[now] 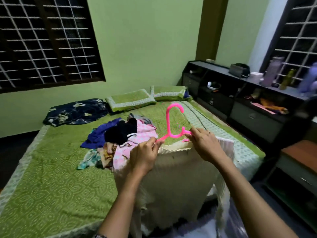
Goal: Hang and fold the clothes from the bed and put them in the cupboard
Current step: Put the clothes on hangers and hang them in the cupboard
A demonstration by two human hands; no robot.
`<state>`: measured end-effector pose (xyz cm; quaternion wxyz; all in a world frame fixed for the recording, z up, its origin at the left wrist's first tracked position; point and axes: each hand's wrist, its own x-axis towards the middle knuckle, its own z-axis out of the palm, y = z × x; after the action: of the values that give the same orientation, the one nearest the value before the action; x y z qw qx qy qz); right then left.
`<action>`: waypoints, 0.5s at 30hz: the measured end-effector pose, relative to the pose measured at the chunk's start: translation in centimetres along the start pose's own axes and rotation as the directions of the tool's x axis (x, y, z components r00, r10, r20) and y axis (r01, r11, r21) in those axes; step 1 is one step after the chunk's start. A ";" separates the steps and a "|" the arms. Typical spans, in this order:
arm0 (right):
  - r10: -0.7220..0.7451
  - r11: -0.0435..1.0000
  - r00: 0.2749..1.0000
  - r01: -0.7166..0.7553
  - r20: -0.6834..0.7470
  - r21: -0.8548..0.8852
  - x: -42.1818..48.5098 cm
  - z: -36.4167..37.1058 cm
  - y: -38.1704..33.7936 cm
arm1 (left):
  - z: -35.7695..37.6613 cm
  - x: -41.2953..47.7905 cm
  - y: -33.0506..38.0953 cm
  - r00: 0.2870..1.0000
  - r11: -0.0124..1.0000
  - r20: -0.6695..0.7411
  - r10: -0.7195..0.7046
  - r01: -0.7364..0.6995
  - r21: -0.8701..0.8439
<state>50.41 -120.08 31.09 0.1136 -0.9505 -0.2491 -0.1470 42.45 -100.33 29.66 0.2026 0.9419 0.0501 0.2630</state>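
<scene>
A cream garment [175, 169] hangs in front of me on a bright pink plastic hanger [175, 121], its hook standing up above the neckline. My left hand [145, 155] pinches the hanger's left arm together with the garment's left shoulder. My right hand [204, 143] grips the hanger's right arm at the other shoulder. A heap of mixed clothes [120, 138], blue, black, pink and patterned, lies on the green bedspread [56, 177] just beyond my left hand.
Two green pillows [132, 98] and a dark floral blanket [75, 110] lie at the head of the bed. A low black shelf unit [240, 100] with bottles and clutter runs along the right wall. Barred windows are on both walls.
</scene>
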 end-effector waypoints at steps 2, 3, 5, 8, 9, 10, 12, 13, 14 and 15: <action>0.049 0.999 0.998 -0.050 0.045 0.020 -1.9 -0.7 3.2 | 2.1 -0.5 2.9 0.999 1.000 0.045 0.011 -0.012 0.007; 0.064 0.998 0.996 -0.065 0.064 0.009 -2.8 -0.9 4.9 | 3.2 -0.9 4.3 0.998 1.000 0.066 0.019 -0.018 -0.016; 0.096 0.995 0.992 -0.096 0.084 -0.007 -4.1 -1.1 7.5 | 5.1 -1.3 6.2 0.995 0.997 0.093 0.027 -0.020 -0.071; 0.131 0.991 0.990 -0.131 0.045 -0.005 -5.7 -1.8 11.1 | 7.4 -1.8 9.6 0.992 0.993 0.121 0.022 -0.008 -0.114; 0.141 0.990 0.989 -0.141 0.042 -0.001 -6.1 -1.9 12.1 | 7.8 -1.9 10.5 0.992 0.992 0.127 0.023 -0.007 -0.123; 0.148 0.989 0.988 -0.148 0.042 -0.005 -6.3 -2.0 13.0 | 8.2 -2.0 11.2 0.991 0.991 0.128 0.030 -0.012 -0.136; 0.179 0.984 0.983 -0.179 0.032 -0.015 -6.9 -2.0 14.6 | 8.9 -1.9 12.6 0.991 0.987 0.125 0.050 -0.030 -0.160; 0.203 0.979 0.979 -0.203 -0.017 0.017 -7.2 -2.0 15.3 | 9.3 -1.8 13.4 0.990 0.984 0.131 0.049 -0.025 -0.178; 0.248 0.968 0.963 -0.241 -0.103 0.072 -7.5 -2.1 15.6 | 9.7 -1.8 14.0 0.990 0.980 0.139 0.039 -0.011 -0.197; 0.314 0.947 0.924 -0.289 -0.218 0.139 -7.7 -2.3 15.8 | 10.2 -1.8 14.7 0.988 0.978 0.154 0.025 0.007 -0.207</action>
<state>51.51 -137.59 28.40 0.2133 -0.9458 -0.0918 -0.2271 46.01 -117.73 26.84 0.3014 0.9336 0.0022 0.1936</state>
